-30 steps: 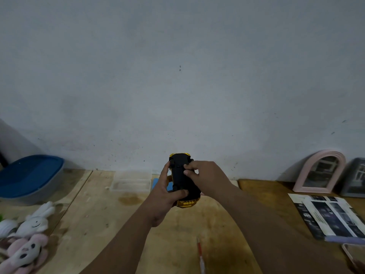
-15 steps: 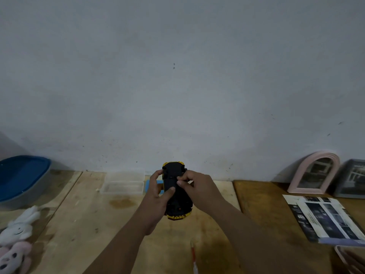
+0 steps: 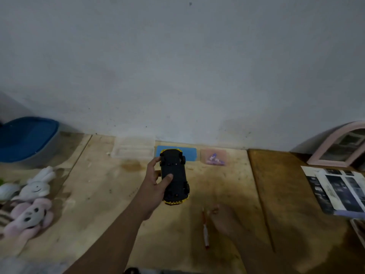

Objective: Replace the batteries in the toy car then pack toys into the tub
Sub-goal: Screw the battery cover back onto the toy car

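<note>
My left hand (image 3: 156, 186) grips the yellow toy car (image 3: 174, 177), held upside down above the wooden table (image 3: 98, 194) with its black underside facing me. My right hand (image 3: 222, 219) is blurred and low over the table, beside a thin red-and-white screwdriver (image 3: 205, 228) lying there; its fingers cannot be made out. A small clear bag of batteries (image 3: 214, 158) lies near the wall. The blue-lidded tub (image 3: 29, 139) stands at the far left.
Plush toys, a white rabbit (image 3: 37, 184) and a pink one (image 3: 29, 214), lie at the left edge. A clear plastic box (image 3: 133, 148) and a blue pad (image 3: 190, 154) sit by the wall. A pink arched mirror (image 3: 339, 147) and magazines (image 3: 339, 188) occupy the right.
My right hand let go of the car and dropped to the table beside the screwdriver. My left hand alone holds the car now. The camera tilted downward.
</note>
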